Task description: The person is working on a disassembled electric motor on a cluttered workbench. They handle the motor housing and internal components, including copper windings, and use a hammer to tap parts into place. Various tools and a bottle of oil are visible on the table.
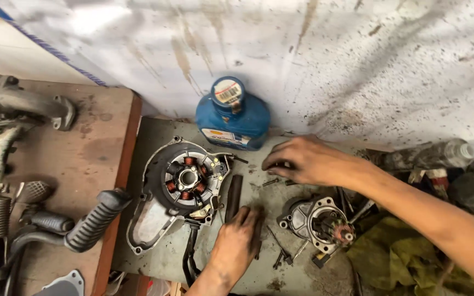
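Head view: a greasy grey bench (154,260) is shown against a stained white wall. The left hand (237,244) is laid flat, fingers pressed together, its fingertips touching the lower end of a dark rod (233,197) that lies just right of the stator cover (179,189). The rod is judged stiff, fairly light and slippery with oil; it would best be gripped round its middle. The right hand (303,160) is held palm down, fingers curled over small bolts (270,181); whether one is pinched cannot be told. The bolts are judged hard, tiny and prone to roll, best taken by the head. The cover is cast metal, rounded, with copper-wound coils ringed about a steel hub; it is judged heavy and rigid, its windings fragile, so the rim is the place to hold. A smaller housing (319,225) lies near the right forearm. A blue plastic bottle (232,115) stands behind. Ribbed rubber footrests (91,222) lie on a wooden board to the left; an olive rag (407,257) is crumpled at right.
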